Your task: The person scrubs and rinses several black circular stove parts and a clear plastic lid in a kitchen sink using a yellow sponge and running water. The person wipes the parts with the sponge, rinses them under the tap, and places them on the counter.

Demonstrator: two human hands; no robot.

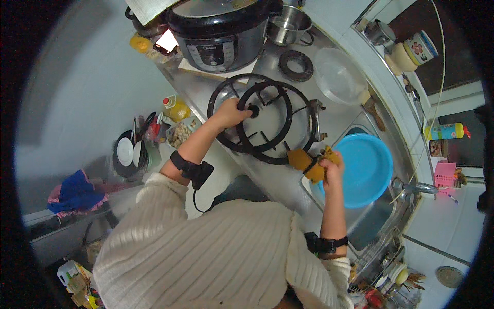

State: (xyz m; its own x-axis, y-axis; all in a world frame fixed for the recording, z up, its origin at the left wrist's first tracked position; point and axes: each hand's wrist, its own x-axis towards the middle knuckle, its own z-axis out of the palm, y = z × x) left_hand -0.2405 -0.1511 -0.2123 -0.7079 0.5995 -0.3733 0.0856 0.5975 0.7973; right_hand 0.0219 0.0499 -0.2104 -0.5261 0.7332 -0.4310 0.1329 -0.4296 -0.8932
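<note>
Two overlapping black metal rings with inward prongs, apparently gas-hob pan supports, lie before me over the steel worktop; I cannot tell whether they are joined. My left hand [231,112] grips the left part of the rings [288,129], its thumb beside a small round black part [253,111]. In my right hand [332,170] is a crumpled brownish-yellow cloth [301,160], pressed at the lower right of the rings near a dark prong. A metal bracket-like part [317,120] stands at the rings' right side.
Beyond the rings stands an electric pressure cooker [220,42], with a steel pot [289,25] beside it. A black burner ring [285,65] and a translucent bowl or lid [339,77] lie behind. At right, a blue basin [362,170] sits in the sink, near the faucet [417,188].
</note>
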